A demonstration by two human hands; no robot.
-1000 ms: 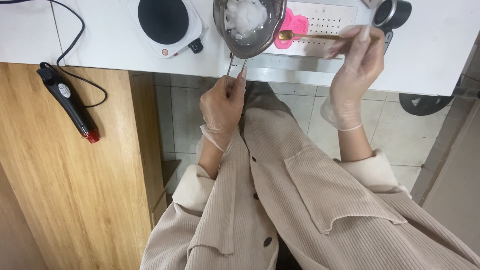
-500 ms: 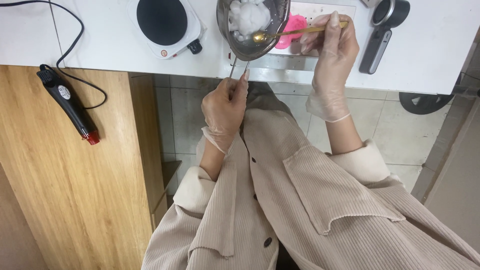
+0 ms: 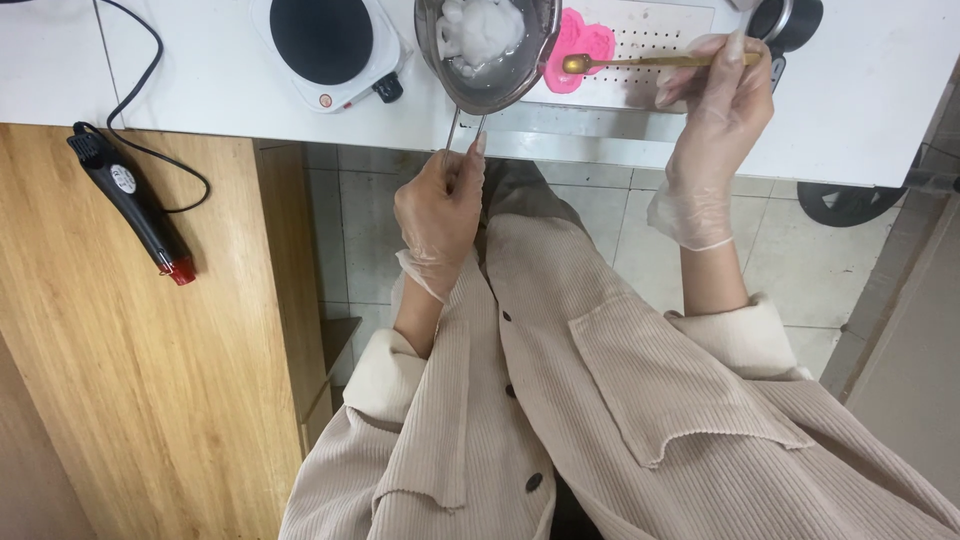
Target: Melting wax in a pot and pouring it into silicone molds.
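1. Nearest me, my left hand (image 3: 440, 215), in a thin clear glove, is closed around the wire handle of the small metal pot (image 3: 487, 50), holding it tilted at the edge of the white table (image 3: 200, 90).
2. The pot holds a white, half-melted lump with clear liquid round it.
3. My right hand (image 3: 715, 120), also gloved, pinches the stem of a gold spoon (image 3: 640, 63); its bowl sits over the pink mould (image 3: 578, 45) on the white perforated tray (image 3: 660, 35).
4. To do this well, I judge the spoon should stay level and low over the mould, and the pot steady.
5. Off left, a black heat gun (image 3: 130, 205) with a red tip bears a small round white label; farther back, the white hotplate (image 3: 330, 45) shows a small orange dot.
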